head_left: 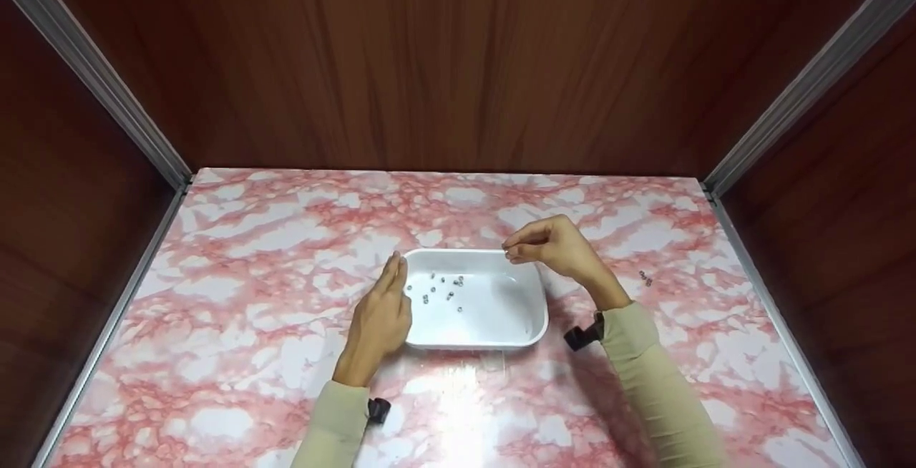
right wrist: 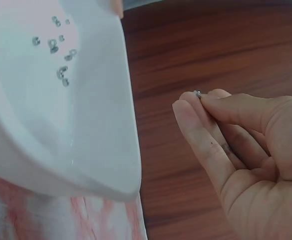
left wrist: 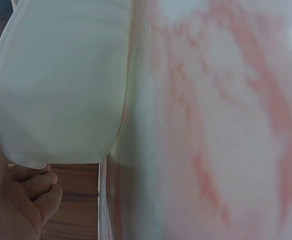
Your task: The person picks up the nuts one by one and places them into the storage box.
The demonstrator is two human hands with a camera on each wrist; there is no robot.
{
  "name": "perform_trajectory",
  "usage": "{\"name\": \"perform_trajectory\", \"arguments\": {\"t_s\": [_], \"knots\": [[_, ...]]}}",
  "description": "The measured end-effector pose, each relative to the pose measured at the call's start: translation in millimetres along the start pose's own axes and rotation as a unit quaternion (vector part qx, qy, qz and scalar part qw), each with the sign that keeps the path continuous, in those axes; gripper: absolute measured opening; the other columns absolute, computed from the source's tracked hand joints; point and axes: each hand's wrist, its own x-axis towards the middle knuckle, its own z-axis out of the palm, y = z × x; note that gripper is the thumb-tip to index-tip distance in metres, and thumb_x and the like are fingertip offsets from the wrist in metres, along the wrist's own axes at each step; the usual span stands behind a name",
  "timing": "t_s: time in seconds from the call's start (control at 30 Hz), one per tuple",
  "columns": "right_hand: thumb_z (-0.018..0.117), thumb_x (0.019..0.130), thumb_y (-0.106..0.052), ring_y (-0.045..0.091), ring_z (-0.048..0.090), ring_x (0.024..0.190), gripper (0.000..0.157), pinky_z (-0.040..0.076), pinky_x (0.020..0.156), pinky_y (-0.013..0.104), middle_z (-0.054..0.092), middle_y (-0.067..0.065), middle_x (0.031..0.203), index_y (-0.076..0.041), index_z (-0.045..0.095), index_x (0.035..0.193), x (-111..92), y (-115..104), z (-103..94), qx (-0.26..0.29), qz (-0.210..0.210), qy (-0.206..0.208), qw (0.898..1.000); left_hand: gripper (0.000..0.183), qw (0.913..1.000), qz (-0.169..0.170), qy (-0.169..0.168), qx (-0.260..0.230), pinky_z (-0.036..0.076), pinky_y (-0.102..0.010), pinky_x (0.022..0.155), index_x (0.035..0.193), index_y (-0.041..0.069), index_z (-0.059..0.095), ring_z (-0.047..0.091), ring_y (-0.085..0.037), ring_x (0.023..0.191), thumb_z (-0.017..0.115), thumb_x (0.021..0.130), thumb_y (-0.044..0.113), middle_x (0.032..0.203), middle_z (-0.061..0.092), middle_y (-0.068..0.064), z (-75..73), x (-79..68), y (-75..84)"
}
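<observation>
A white rectangular tray [head_left: 494,310] holds several small metal nuts [head_left: 450,296] scattered in its left half. Along the tray's left rim lies my left hand [head_left: 379,314], gripping the edge; in the left wrist view its curled fingers [left wrist: 43,192] show beneath the lip. Above the tray's far right corner, my right hand [head_left: 554,246] pinches one small metal nut [right wrist: 198,94] between thumb and fingertips. The right wrist view shows that nut apart from the tray.
A few more nuts [head_left: 645,279] lie on the red-and-white marbled table [head_left: 250,296], right of the tray. Brown wood-grain panels [head_left: 458,60] stand at the back and both sides, with metal framing [head_left: 823,74] at the corners.
</observation>
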Motion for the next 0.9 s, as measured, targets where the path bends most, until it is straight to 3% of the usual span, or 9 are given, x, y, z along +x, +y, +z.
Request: {"name": "perform_trajectory", "arguments": {"t_s": [0.1,0.17,0.33,0.53,0.67,0.9], "knots": [[0.071,0.092,0.006,0.027,0.081,0.093,0.016,0.066,0.085,0.037,0.079,0.029,0.104,0.012,0.078,0.105,4,-4,4.4,-0.003,-0.003,-0.008,1.000,0.055,1.0000,0.004,0.005,0.002,0.058,-0.042,0.085,0.158,-0.004,0.039,0.043,-0.036,0.153,0.047,0.106,0.008,0.170,0.035,-0.020,-0.3,1.2,0.6],[0.072,0.092,0.005,0.030,0.081,0.093,0.015,0.066,0.085,0.037,0.079,0.029,0.104,0.011,0.078,0.104,6,-6,8.0,-0.008,-0.004,-0.012,1.000,0.054,0.9999,0.009,0.014,0.002,0.058,-0.041,0.080,0.157,-0.005,0.041,0.045,-0.037,0.152,0.048,0.105,0.008,0.169,0.036,-0.020,-0.5,1.7,1.0],[0.072,0.092,0.004,0.030,0.081,0.093,0.015,0.066,0.083,0.036,0.078,0.030,0.104,0.009,0.080,0.105,13,-9,17.8,-0.027,-0.007,-0.027,0.999,0.053,0.9993,0.021,0.030,0.009,0.059,-0.040,0.076,0.153,-0.008,0.046,0.048,-0.038,0.150,0.050,0.103,0.007,0.166,0.041,-0.022,-0.3,1.0,1.6],[0.070,0.093,0.006,0.042,0.079,0.097,0.016,0.066,0.084,0.039,0.079,0.029,0.103,0.008,0.080,0.105,20,-10,29.3,-0.040,-0.009,-0.049,0.998,0.053,0.9996,0.013,0.023,0.008,0.057,-0.047,0.104,0.155,-0.006,0.045,0.045,-0.036,0.152,0.051,0.103,0.007,0.167,0.040,-0.020,0.3,0.2,2.0],[0.071,0.093,0.005,0.038,0.081,0.094,0.015,0.066,0.084,0.042,0.080,0.025,0.101,0.005,0.081,0.104,26,-10,36.2,-0.055,-0.008,-0.058,0.997,0.053,0.9998,0.007,0.018,0.004,0.053,-0.047,0.111,0.155,-0.005,0.044,0.044,-0.036,0.153,0.050,0.104,0.008,0.168,0.039,-0.019,0.4,0.3,1.9],[0.071,0.093,0.005,0.045,0.078,0.097,0.013,0.065,0.087,0.047,0.080,0.025,0.102,0.005,0.080,0.103,36,-8,52.8,-0.075,0.004,-0.087,0.993,0.054,0.9998,0.006,0.018,0.006,0.048,-0.049,0.116,0.155,-0.006,0.044,0.044,-0.037,0.153,0.050,0.104,0.009,0.168,0.039,-0.020,0.7,1.0,0.8]]}}
